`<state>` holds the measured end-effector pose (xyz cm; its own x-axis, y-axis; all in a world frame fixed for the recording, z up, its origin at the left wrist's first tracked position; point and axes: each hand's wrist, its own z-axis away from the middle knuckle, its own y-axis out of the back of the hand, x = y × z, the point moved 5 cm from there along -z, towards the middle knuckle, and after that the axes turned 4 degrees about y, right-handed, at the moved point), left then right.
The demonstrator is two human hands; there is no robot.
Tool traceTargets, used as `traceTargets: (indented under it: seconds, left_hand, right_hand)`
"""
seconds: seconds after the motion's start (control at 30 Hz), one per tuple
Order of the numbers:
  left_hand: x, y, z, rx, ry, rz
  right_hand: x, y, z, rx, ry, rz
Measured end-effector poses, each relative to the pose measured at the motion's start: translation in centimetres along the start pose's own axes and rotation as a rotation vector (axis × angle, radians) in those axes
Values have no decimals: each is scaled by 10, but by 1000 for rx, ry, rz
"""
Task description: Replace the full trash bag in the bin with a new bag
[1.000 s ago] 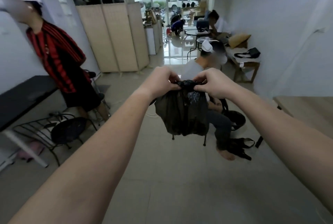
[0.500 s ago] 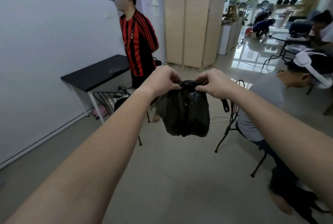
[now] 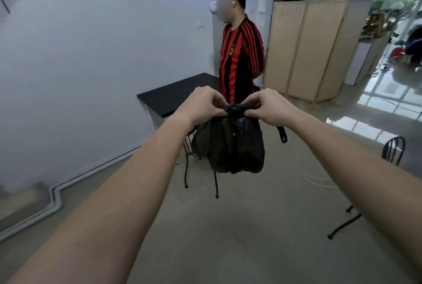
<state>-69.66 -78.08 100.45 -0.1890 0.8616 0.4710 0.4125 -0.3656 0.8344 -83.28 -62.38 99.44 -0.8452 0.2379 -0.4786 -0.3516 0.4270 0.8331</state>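
**Black trash bag [image 3: 230, 144] pinched at the neck**

Bag hangs straight below my fingers [image 3: 251, 113], off the floor [image 3: 251, 226]. My left hand [image 3: 201, 105] and right hand [image 3: 267, 106] both curl tight round its bunched top, nearly touching. Beyond my fingers: a black worktop [image 3: 173, 94] and a person in a striped shirt [image 3: 239, 59]. Folding screen [image 3: 308, 50] further right.

Bare grey floor [image 3: 251, 238], glossy and reflective toward the windows at far right. Standing on it: a black wire-legged chair [image 3: 186, 169] mid-room, a second black chair [image 3: 394, 150] at right, a beige folding screen [image 3: 319, 50] at the back, a black-topped counter [image 3: 175, 94] against the left wall. Just beside the counter, a person in a striped shirt [image 3: 239, 59]. Lying loose between the chairs, a pale cable [image 3: 306, 174].
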Motion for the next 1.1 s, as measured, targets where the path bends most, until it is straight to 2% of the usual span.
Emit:
traceTargets:
  seconds: [0.2, 0.6, 1.1]
  left_hand:
    - [-99, 39, -16, 39, 118, -54]
    - [-264, 95, -38, 90, 395, -117]
    - [-427, 161, -83, 327, 667, -150]
  right_hand:
    - [-26, -65, -95, -33, 90, -74]
    - [-67, -184, -280, -205, 292, -163]
    - [-129, -280, -479, -373, 509, -281]
